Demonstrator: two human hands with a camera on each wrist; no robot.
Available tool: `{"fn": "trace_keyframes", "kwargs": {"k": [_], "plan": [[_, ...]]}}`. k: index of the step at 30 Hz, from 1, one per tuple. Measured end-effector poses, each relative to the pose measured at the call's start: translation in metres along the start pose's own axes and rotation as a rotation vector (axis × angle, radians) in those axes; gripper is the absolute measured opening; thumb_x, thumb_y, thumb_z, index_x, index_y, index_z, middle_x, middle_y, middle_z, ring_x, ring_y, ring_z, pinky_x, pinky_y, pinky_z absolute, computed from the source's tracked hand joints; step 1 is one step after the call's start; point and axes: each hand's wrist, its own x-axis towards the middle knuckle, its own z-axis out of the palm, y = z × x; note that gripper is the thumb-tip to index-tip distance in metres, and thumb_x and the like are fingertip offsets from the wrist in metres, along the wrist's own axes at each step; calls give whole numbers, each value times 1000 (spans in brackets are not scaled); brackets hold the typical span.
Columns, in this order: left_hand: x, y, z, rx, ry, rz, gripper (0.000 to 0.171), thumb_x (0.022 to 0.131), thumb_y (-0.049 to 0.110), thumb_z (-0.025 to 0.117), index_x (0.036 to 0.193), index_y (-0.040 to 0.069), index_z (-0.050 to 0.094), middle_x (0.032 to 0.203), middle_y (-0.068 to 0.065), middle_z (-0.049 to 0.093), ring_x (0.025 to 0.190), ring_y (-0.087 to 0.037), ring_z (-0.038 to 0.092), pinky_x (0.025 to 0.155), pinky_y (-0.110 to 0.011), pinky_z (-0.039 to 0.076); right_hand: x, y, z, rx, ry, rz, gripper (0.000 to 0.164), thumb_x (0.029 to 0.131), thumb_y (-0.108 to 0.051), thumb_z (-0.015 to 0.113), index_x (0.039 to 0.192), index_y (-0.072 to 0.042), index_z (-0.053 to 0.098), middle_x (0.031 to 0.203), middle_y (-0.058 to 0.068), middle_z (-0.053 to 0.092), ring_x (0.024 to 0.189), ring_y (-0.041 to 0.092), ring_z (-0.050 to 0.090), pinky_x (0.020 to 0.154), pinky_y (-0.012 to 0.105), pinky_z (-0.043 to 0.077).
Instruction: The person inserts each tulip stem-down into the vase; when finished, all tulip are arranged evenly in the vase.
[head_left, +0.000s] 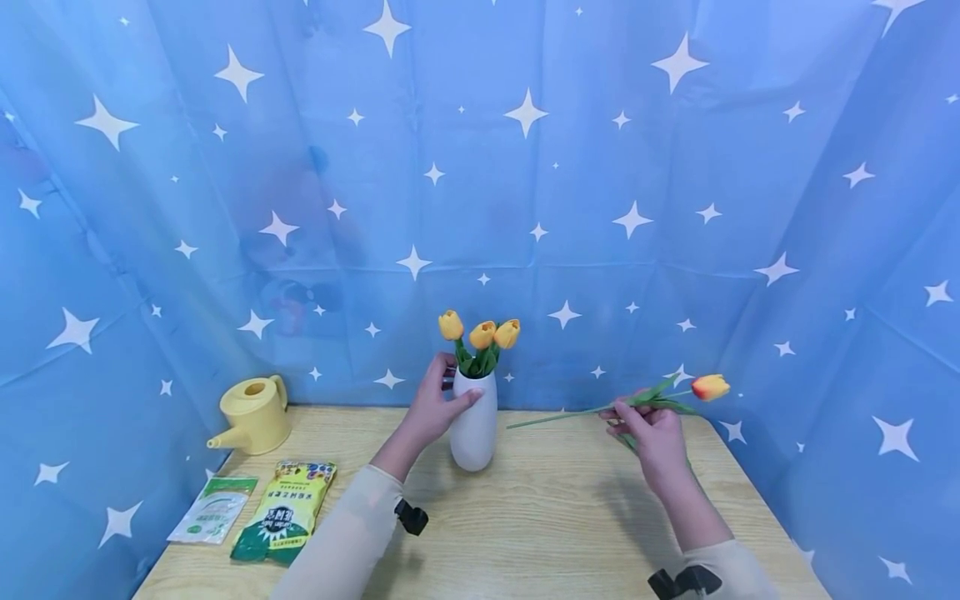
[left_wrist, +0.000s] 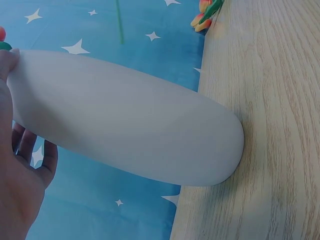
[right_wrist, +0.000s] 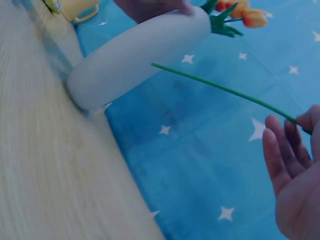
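A white vase [head_left: 474, 425] stands on the table, with three yellow-orange tulips [head_left: 482, 335] in its mouth. My left hand [head_left: 438, 400] grips the vase near its rim, thumb across the front and fingers behind. Off to the right, my right hand [head_left: 652, 437] pinches a single red-and-yellow tulip [head_left: 709, 387] by its green stem. This stem [right_wrist: 225, 89] lies nearly level in the head view, its bare end pointing left toward the vase. More red-and-yellow blooms [left_wrist: 201, 21] show by the table edge in the left wrist view, mostly hidden behind my right hand in the head view.
A yellow watering can [head_left: 255, 415] sits at the table's back left corner. In front of it lie a green-and-yellow packet [head_left: 287, 510] and a smaller white-and-green sachet [head_left: 214, 510]. Behind the wooden table [head_left: 540, 533] hangs a blue curtain [head_left: 480, 208] with white stars.
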Motion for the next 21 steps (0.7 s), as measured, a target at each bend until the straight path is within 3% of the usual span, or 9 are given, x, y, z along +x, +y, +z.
{"fn": "trace_keyframes", "kwargs": {"k": [5, 10, 21], "plan": [[0, 1, 0, -14, -2, -4, 61, 100, 45, 84, 142, 17, 51, 141, -5, 58, 133, -30, 58, 115, -59, 49, 3, -17, 5, 2, 50, -32, 15, 109, -8, 72, 106, -5, 58, 100, 2, 76, 93, 16, 82, 81, 35, 67], [0, 1, 0, -20, 2, -11, 62, 100, 46, 84, 143, 16, 51, 142, -6, 57, 133, -30, 58, 115, -60, 49, 6, -33, 15, 72, 80, -95, 24, 107, -6, 73, 95, -7, 52, 100, 3, 75, 92, 17, 82, 79, 34, 67], [0, 0, 0, -11, -1, -14, 62, 100, 49, 83, 142, 16, 51, 142, -6, 58, 133, -30, 59, 114, -58, 51, 11, -51, 28, 67, 76, -148, 14, 107, -6, 73, 103, -5, 60, 100, 5, 76, 90, 17, 81, 79, 31, 67]]}}
